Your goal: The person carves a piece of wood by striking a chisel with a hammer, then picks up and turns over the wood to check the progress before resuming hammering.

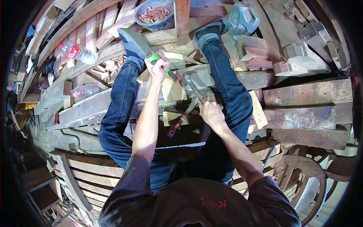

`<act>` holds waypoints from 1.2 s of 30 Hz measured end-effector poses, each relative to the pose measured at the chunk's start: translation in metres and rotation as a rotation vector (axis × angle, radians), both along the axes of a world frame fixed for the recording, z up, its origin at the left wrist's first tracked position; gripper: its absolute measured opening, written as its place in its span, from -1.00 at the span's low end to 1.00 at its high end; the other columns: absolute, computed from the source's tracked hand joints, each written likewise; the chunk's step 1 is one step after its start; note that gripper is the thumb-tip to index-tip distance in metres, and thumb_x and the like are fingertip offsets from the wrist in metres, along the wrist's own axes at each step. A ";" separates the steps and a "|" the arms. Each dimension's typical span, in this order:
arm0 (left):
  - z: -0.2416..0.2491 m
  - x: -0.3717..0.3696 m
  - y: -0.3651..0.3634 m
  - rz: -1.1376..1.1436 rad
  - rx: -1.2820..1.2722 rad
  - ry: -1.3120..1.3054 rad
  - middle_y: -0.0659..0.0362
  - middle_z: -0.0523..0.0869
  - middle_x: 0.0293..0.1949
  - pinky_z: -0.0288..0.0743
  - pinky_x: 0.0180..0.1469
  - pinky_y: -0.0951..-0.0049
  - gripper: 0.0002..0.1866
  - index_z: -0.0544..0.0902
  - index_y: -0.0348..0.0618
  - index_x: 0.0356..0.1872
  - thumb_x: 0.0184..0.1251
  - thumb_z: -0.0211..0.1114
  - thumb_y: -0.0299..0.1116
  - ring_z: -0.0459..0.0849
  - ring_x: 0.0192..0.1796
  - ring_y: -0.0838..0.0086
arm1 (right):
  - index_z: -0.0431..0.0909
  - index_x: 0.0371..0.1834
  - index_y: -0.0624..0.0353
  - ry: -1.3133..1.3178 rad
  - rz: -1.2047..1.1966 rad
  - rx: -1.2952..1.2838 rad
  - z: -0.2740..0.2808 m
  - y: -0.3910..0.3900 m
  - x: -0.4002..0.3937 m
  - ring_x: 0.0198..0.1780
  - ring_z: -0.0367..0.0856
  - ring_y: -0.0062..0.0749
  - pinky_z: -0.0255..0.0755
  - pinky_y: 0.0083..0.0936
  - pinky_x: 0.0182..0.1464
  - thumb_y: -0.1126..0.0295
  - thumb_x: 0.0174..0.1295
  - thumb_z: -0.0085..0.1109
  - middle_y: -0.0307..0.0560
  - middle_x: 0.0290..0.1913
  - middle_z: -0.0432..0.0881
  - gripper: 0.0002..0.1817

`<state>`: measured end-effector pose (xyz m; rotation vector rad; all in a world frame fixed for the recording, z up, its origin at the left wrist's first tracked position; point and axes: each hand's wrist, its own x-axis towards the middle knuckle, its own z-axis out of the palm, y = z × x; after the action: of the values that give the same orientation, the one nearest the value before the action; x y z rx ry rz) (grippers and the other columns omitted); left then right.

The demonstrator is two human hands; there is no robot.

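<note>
My left hand (157, 69) is wrapped round a green-handled tool (152, 57), its lower end near a pale wood block (172, 90) between my legs. My right hand (211, 112) is closed on the shaft of a metal hammer (194, 90), whose head lies up and to the left of the hand. Below and left of my right hand, a tool with a red and black handle (174, 128) rests near the block.
A bucket of wood pieces (155, 14) stands at the top. Plastic bottles (77, 53) lie at the left, and a clear jug (244, 19) is beyond my right foot. Stacked planks (306, 117) are at the right; a round-framed wooden chair (312, 170) is at lower right.
</note>
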<state>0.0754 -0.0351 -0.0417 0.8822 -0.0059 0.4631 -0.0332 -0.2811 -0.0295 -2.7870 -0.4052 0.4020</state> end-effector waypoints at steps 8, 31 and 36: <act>0.001 0.000 -0.002 -0.033 0.079 -0.007 0.21 0.37 -0.73 0.12 -0.71 0.52 -0.87 0.38 -0.31 -0.68 -0.20 0.18 -0.57 0.29 -0.78 0.55 | 0.52 -0.07 0.51 -0.052 0.025 0.001 -0.003 -0.002 -0.002 -0.37 0.70 0.22 0.63 -0.06 -0.33 0.09 0.43 -0.07 0.39 -0.46 0.64 -0.47; 0.012 0.002 -0.018 0.020 0.488 0.069 0.14 0.67 -0.64 0.43 -0.52 0.51 -0.81 0.58 -0.29 -0.60 -0.05 0.24 -0.33 0.59 -0.62 0.51 | 0.50 -0.25 0.33 -0.263 -0.067 0.369 0.198 0.009 0.045 -0.30 0.62 0.37 0.48 0.07 -0.29 0.05 0.43 0.01 0.43 -0.50 0.57 -0.55; -0.001 0.010 -0.021 0.056 0.529 0.119 0.19 0.62 -0.70 0.38 -0.55 0.48 -0.79 0.60 -0.27 -0.64 -0.09 0.26 -0.29 0.54 -0.65 0.50 | 0.49 -0.20 0.27 -0.262 0.059 0.235 0.199 0.021 0.040 -0.32 0.65 0.33 0.51 0.10 -0.27 0.01 0.42 0.02 0.38 -0.51 0.60 -0.55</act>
<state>0.0851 -0.0564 -0.0429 1.4322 0.0055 0.4678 0.0068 -0.2602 0.1692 -2.6062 -0.5561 -0.0028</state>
